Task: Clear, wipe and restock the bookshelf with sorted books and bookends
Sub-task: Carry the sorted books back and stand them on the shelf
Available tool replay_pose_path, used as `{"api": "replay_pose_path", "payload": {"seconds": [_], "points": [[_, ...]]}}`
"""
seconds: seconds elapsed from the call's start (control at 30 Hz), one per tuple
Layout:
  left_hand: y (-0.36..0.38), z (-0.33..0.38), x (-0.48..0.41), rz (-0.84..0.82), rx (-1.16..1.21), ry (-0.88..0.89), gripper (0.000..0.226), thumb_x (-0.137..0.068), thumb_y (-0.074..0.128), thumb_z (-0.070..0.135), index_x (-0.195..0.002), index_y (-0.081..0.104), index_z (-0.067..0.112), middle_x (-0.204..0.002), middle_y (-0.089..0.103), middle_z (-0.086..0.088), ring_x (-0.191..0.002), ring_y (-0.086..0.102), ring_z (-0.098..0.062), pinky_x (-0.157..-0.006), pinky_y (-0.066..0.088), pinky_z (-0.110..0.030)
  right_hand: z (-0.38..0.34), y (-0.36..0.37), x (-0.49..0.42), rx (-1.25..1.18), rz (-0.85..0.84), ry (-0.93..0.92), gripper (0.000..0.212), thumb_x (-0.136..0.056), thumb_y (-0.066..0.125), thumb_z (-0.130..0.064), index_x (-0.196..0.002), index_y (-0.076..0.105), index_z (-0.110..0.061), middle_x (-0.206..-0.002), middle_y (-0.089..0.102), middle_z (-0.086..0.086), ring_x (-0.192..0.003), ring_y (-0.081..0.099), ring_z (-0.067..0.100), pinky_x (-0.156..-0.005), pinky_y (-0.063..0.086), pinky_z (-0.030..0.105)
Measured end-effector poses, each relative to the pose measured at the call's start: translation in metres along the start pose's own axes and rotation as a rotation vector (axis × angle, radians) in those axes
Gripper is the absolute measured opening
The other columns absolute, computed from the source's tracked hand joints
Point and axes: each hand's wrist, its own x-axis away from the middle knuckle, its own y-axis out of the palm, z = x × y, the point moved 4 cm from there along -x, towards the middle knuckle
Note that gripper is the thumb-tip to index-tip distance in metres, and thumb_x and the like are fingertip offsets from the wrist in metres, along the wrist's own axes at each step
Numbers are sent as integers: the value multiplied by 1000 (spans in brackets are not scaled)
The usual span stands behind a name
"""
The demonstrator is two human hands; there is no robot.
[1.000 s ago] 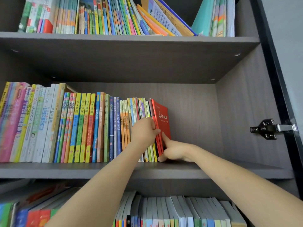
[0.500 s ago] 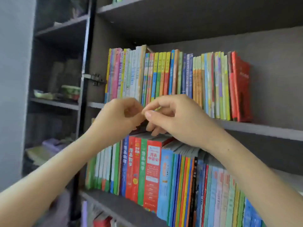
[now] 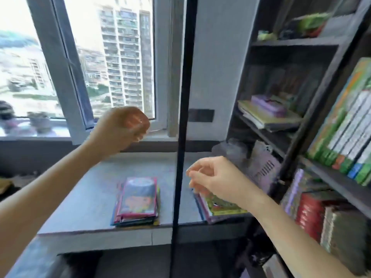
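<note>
Two stacks of books are seen on the grey desk [image 3: 90,187]: the left stack [image 3: 137,199] at its near edge, the right stack [image 3: 220,207] partly hidden under the right hand [image 3: 212,177]. The bookshelf [image 3: 331,178] is seen at the right. The left hand [image 3: 122,127] is clenched before the window [image 3: 120,57]. The right hand's fingers are curled; a pinch cannot be told.

Two book stacks lie on the grey ledge [image 3: 80,197]: a pink-topped stack [image 3: 137,199] at the middle of its front edge, a green-topped stack [image 3: 220,208] by its front right corner. Two hands show, the left hand [image 3: 122,127] and the right hand [image 3: 212,177].
</note>
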Motion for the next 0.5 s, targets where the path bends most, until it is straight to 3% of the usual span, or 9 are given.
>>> {"api": "replay_pose_path", "payload": {"seconds": [0.17,0.33,0.43,0.5], "points": [[-11,-113,-17,-46,36,-242,18,-90,62,7,-74,62,14,-57,64,1,-51,60,-11,-52,53,-19,5,94,-70,-42,-108,58,11,-96,55,-20,-95,66,-18,-85,72,8,-77,69,20,-71,57,31],[-1,-258,-46,-158,-3,-504,16,-92,59,17,-80,62,6,-75,63,-15,-66,60,-25,-67,54,-32,34,172,-156,-31,-25,190,19,-95,53,-19,-104,68,-12,-89,71,5,-83,68,19,-76,56,33],[20,-355,-56,-307,23,-735,30,-95,56,31,-84,60,3,-80,59,-14,-74,57,-26,-72,50,-33,78,222,-205,-41,49,423,23,-93,55,-19,-106,67,-5,-99,69,9,-96,64,25,-89,52,41],[36,-405,-49,-388,45,-901,36,-94,55,39,-84,56,4,-85,56,-15,-76,53,-26,-75,48,-35,105,244,-225,-35,69,564,31,-94,56,-23,-111,64,1,-113,67,15,-107,60,29,-94,47,39]]}}
